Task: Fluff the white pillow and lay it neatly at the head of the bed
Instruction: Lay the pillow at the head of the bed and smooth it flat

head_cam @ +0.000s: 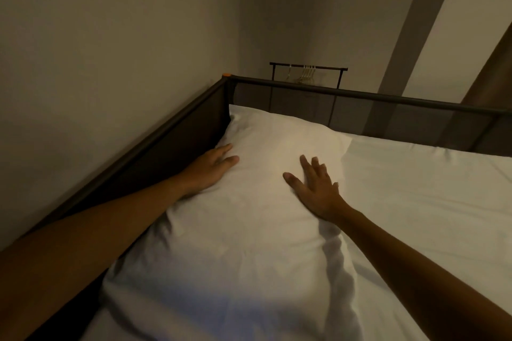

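Observation:
The white pillow (249,202) lies lengthwise on the white sheet (415,202), along the left side of the bed, its far end in the corner of the dark frame. My left hand (210,169) rests flat on the pillow's left edge, fingers extended and close together. My right hand (315,188) presses flat on the pillow's right part with fingers spread. Neither hand grips anything.
A dark mesh bed rail (360,97) runs along the far end and the left side (155,147), with an orange cap at the corner. Behind the rail stands a clothes rack with hangers (306,70). A wall sits close on the left.

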